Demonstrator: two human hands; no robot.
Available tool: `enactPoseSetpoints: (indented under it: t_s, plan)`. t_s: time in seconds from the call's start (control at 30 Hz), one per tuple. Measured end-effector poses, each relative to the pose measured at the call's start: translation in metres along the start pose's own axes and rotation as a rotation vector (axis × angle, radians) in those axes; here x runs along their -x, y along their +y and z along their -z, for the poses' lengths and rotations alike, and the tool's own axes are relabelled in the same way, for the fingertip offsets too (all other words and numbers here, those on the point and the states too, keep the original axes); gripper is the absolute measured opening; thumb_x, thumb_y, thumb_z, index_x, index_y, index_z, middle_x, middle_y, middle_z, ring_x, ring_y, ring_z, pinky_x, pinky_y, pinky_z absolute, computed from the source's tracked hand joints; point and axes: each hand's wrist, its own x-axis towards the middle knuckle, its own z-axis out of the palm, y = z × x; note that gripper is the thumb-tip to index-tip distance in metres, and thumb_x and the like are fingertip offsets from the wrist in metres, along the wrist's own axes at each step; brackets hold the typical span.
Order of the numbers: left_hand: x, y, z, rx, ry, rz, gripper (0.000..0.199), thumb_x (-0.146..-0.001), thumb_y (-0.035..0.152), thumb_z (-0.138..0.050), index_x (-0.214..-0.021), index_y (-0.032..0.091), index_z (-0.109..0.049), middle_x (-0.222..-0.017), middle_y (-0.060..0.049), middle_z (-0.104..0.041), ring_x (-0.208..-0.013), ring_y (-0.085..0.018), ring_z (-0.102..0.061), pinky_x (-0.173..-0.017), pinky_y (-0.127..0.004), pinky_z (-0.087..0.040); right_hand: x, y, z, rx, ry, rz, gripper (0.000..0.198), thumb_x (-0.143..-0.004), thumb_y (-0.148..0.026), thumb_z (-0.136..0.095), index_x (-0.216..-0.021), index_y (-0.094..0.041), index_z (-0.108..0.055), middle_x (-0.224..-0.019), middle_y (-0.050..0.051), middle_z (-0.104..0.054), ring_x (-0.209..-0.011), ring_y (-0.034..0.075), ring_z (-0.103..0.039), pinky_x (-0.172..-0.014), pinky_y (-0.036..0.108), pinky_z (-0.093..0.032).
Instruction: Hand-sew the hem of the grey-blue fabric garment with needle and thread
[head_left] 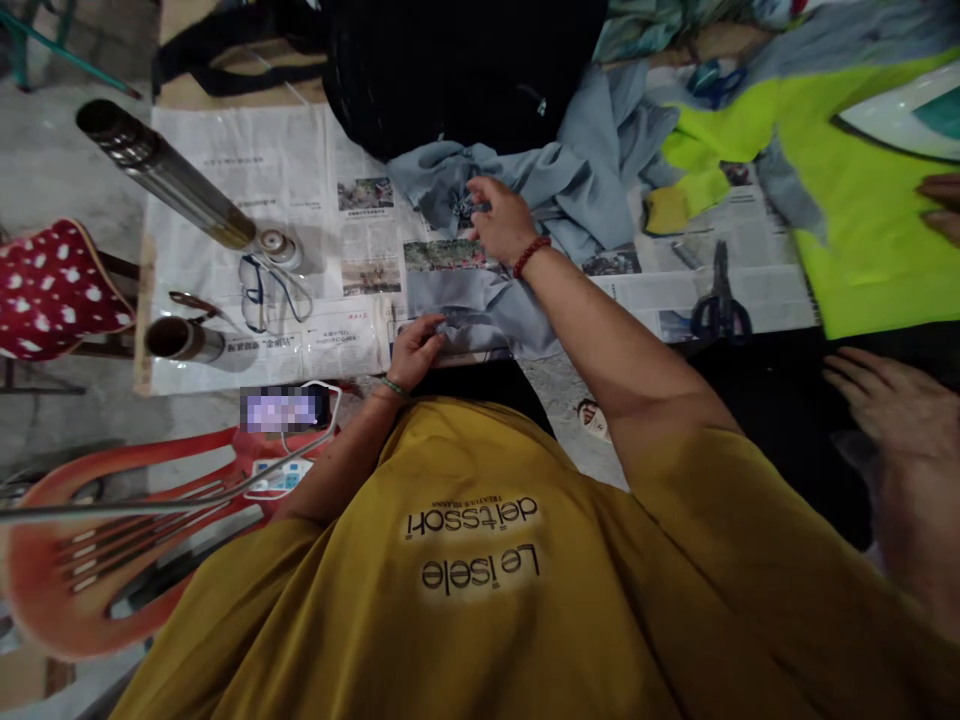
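Note:
A grey-blue garment (pixel 577 180) lies crumpled on a newspaper-covered table (pixel 300 180). My left hand (pixel 415 350) pinches its near edge at the table's front. My right hand (pixel 501 218), with a red bead bracelet at the wrist, presses down on the cloth farther back, fingers curled around a dark printed patch. Both arms come out of my mustard-yellow shirt.
Black scissors (pixel 720 300) lie to the right by a neon-yellow garment (pixel 862 210). Another person's hands (pixel 892 410) are at the right edge. Two metal tubes (pixel 165 175), glasses (pixel 262 290), a black bag (pixel 457 70) and a red plastic chair (pixel 112 550) with a phone surround me.

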Motion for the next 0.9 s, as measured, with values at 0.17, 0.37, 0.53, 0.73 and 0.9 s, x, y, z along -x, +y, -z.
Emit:
enactPoseSetpoints:
  t_s: [0.17, 0.37, 0.53, 0.73, 0.9]
  plan:
    - [0.000, 0.003, 0.000, 0.040, 0.003, 0.027, 0.028, -0.084, 0.032, -0.069, -0.109, 0.020, -0.069, -0.062, 0.007, -0.052, -0.040, -0.006, -0.048, -0.040, -0.017, -0.038, 0.054, -0.012, 0.035, -0.088, 0.213, -0.058, 0.012, -0.101, -0.028, -0.058, -0.102, -0.018, -0.064, -0.085, -0.004, -0.068, -0.057, 0.004, -0.060, -0.059, 0.016, -0.051]
    - [0.002, 0.006, -0.001, 0.072, 0.014, 0.051, 0.030, -0.083, 0.035, -0.070, -0.108, 0.019, -0.067, -0.063, 0.007, -0.054, -0.041, -0.007, -0.051, -0.041, -0.018, -0.039, 0.180, 0.008, 0.076, -0.263, 0.797, -0.150, 0.044, -0.091, -0.065, -0.062, -0.088, -0.021, -0.062, -0.070, -0.005, -0.063, -0.050, 0.007, -0.056, -0.050, 0.020, -0.047]
    - [0.005, 0.006, -0.004, 0.014, 0.013, -0.006, 0.035, -0.085, 0.045, -0.071, -0.108, 0.019, -0.069, -0.061, 0.007, -0.056, -0.041, -0.006, -0.050, -0.043, -0.018, -0.041, 0.263, 0.020, 0.058, -0.327, 0.860, -0.527, 0.060, -0.083, -0.077, -0.059, -0.062, -0.021, -0.052, -0.050, -0.003, -0.052, -0.040, 0.010, -0.048, -0.041, 0.023, -0.039]
    - [0.003, 0.011, -0.003, -0.270, -0.063, -0.114, 0.043, -0.080, 0.050, -0.078, -0.108, 0.018, -0.073, -0.076, 0.000, -0.069, -0.064, -0.013, -0.064, -0.062, -0.023, -0.054, 0.258, 0.012, 0.046, -0.843, 0.480, -0.902, 0.065, -0.087, -0.083, -0.049, -0.066, -0.021, -0.053, -0.059, 0.005, -0.064, -0.043, 0.016, -0.057, -0.039, 0.027, -0.044]
    - [0.006, 0.016, 0.003, -0.555, -0.316, -0.273, 0.039, -0.077, 0.041, -0.086, -0.108, 0.020, -0.075, -0.098, -0.007, -0.073, -0.090, -0.020, -0.070, -0.086, -0.033, -0.059, 0.203, 0.012, 0.073, -0.860, 0.762, -0.887, 0.040, -0.088, -0.048, -0.071, -0.066, -0.021, -0.050, -0.046, -0.008, -0.050, -0.035, 0.009, -0.041, -0.032, 0.020, -0.033]
